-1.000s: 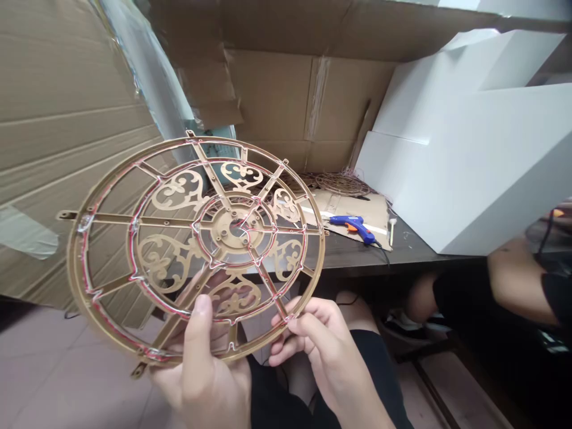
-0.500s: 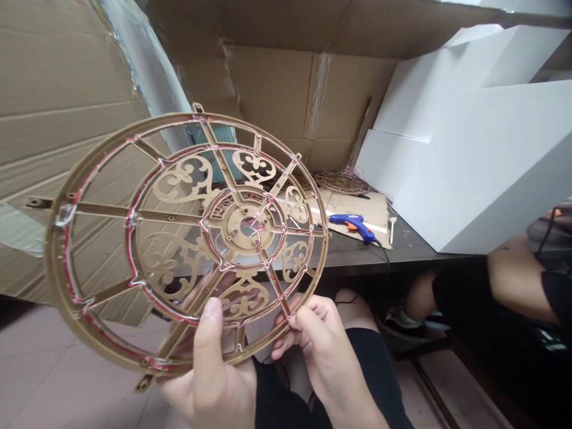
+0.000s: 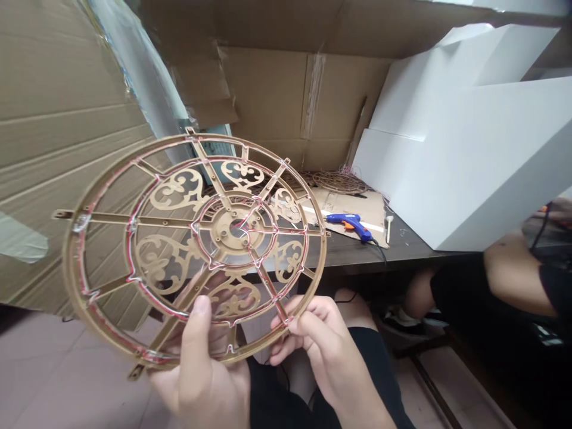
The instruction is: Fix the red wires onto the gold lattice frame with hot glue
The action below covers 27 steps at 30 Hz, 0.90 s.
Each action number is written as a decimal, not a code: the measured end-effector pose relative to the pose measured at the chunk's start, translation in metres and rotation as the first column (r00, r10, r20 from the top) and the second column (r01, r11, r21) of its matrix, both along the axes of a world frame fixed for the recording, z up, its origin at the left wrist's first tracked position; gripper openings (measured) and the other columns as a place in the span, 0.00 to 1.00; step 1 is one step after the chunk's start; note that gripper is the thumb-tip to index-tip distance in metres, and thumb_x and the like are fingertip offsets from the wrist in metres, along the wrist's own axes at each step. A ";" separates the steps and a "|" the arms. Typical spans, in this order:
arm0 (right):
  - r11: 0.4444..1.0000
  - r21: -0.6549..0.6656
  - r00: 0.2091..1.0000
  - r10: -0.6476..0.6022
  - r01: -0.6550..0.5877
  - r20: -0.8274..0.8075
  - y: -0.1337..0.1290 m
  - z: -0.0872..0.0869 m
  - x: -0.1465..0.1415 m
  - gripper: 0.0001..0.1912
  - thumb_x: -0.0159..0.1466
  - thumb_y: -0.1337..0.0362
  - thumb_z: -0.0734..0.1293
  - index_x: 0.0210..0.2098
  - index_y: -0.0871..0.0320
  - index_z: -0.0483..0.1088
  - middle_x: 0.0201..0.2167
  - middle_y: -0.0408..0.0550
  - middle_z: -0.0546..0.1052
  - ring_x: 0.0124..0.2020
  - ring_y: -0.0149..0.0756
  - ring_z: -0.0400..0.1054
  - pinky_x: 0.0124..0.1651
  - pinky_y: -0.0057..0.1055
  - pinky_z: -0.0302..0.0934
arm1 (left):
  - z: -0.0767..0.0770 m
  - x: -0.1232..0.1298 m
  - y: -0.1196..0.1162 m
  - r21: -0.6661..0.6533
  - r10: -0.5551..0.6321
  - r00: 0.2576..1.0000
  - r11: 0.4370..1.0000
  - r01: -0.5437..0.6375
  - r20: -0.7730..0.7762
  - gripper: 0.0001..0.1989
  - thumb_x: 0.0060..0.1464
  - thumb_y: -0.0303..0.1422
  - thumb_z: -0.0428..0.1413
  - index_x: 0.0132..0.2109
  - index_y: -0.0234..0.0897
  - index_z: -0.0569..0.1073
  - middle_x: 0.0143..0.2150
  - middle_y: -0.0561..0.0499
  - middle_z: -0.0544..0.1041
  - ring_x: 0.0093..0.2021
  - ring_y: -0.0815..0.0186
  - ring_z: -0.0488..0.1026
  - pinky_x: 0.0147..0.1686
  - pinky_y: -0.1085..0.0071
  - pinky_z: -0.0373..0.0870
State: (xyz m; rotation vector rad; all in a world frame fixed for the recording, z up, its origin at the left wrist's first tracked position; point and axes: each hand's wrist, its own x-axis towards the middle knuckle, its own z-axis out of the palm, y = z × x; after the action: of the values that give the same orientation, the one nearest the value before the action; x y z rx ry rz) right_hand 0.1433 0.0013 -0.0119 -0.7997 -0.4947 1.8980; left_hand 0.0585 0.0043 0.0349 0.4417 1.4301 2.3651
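The person holds a round gold filigree wheel (image 3: 223, 233) up in front of the body, its flat face turned toward the head camera and its scrollwork showing between the spokes. It is slightly tilted, and its lowest stretch of rim sits in both hands. A pinkish red-and-white wire (image 3: 134, 226) runs in loops around the outer ring, the inner ring and the hub.

The left hand (image 3: 199, 363) grips the lower left of the wheel, its thumb (image 3: 199, 316) pressed on the front and its fingers curled behind, partly visible through the openings. The right hand (image 3: 319, 348) pinches the lower right of the rim between thumb and fingers. Neither hand is spread, and the wheel's top and left edges stand well away from both.

Beyond the wheel's right edge, a blue hot glue gun (image 3: 351, 223) with an orange trigger lies on a cardboard sheet (image 3: 357, 205) on the dark bench (image 3: 357, 257), nearer the right hand's side. Behind it sits a second, smaller wire-wrapped wheel (image 3: 335, 183) (its details are too small to make out). A co-worker's arm (image 3: 513, 280) enters at the far right, apart from the person's hands.
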 end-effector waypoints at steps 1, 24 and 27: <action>1.000 0.005 0.999 0.017 -0.017 -0.030 -0.001 0.001 0.003 0.06 0.51 0.65 0.71 0.27 0.63 0.77 0.27 0.50 0.81 0.21 0.34 0.75 0.25 0.28 0.74 | 0.001 -0.001 0.000 0.004 -0.007 1.000 1.000 0.007 0.026 0.30 0.48 0.20 0.64 0.57 0.50 0.79 0.53 0.61 0.83 0.52 0.64 0.80 0.47 0.76 0.81; 0.997 0.011 0.994 0.073 -0.075 0.078 -0.003 0.005 0.010 0.08 0.53 0.64 0.72 0.30 0.63 0.76 0.29 0.51 0.81 0.23 0.35 0.77 0.29 0.28 0.73 | 0.001 -0.001 -0.001 -0.011 -0.020 0.999 1.000 0.021 0.043 0.24 0.55 0.25 0.64 0.58 0.50 0.78 0.52 0.58 0.83 0.50 0.64 0.82 0.46 0.75 0.82; 0.999 -0.006 0.995 0.052 -0.051 0.084 -0.004 0.005 0.011 0.07 0.53 0.65 0.72 0.31 0.62 0.76 0.30 0.50 0.81 0.24 0.35 0.77 0.28 0.29 0.73 | 0.003 0.000 -0.002 -0.018 0.015 0.997 1.000 -0.013 0.072 0.24 0.54 0.24 0.64 0.58 0.47 0.78 0.53 0.57 0.83 0.51 0.65 0.81 0.47 0.78 0.80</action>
State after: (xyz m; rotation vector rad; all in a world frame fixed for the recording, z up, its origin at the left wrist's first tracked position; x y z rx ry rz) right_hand 0.1538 -0.0026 -0.0070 -0.8796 -0.5683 1.9193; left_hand 0.0589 0.0022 0.0382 0.3386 1.4252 2.3524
